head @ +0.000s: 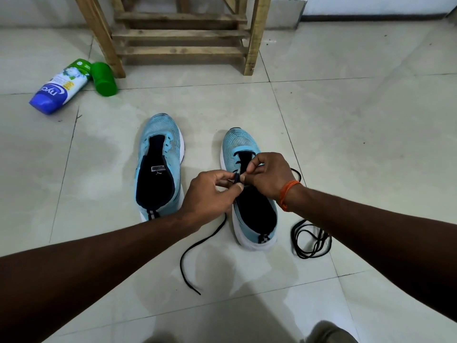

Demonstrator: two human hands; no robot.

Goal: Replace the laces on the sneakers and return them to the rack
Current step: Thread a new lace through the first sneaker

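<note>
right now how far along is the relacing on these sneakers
Early. Done: both sneakers are off the wooden rack, and the black lace looks threaded through the lower eyelets of the sneaker under the hands. In hand: left hand and right hand pinch that lace over its tongue. Left: its upper eyelets, the whole unlaced sneaker, likely with the coiled lace on the floor, then both back on the rack.

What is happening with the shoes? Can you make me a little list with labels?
right sneaker: blue, black lace threaded near its toe
left sneaker: blue, beside it, no lace
left hand: pinches the black lace
right hand: pinches it too
spare lace: coiled on floor, right of right sneaker
rack: wooden, behind the shoes
bottle: lying left of rack
</note>
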